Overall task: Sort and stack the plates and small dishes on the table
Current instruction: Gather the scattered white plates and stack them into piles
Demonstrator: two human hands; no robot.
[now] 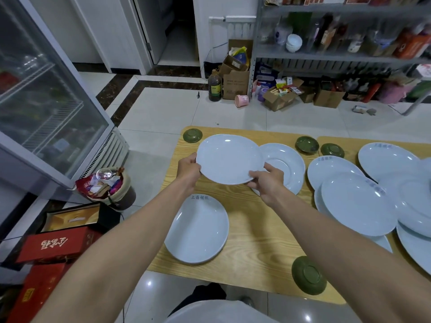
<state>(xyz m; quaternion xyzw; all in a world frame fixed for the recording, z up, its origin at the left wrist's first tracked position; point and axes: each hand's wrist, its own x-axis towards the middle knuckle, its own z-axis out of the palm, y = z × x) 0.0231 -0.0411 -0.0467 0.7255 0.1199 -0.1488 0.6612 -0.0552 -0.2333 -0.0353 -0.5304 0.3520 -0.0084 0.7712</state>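
Note:
Both hands hold one white oval plate [229, 158] above the wooden table [256, 229]. My left hand [189, 170] grips its left rim and my right hand [268, 180] grips its near right rim. Under its right side a round white plate [288, 166] lies on the table. Another white oval plate [198, 229] lies nearer me at the left. Several overlapping white plates [359, 203] crowd the right side. Small green dishes lie upside down: one at the far left corner [192, 135], two at the back [306, 145] [332, 150], one at the near edge [309, 275].
A glass-door fridge [46, 101] stands to the left. A full waste bin [109, 187] and red boxes [53, 245] sit on the floor beside the table. Shelves [338, 54] with cartons and an oil bottle [214, 86] line the far wall.

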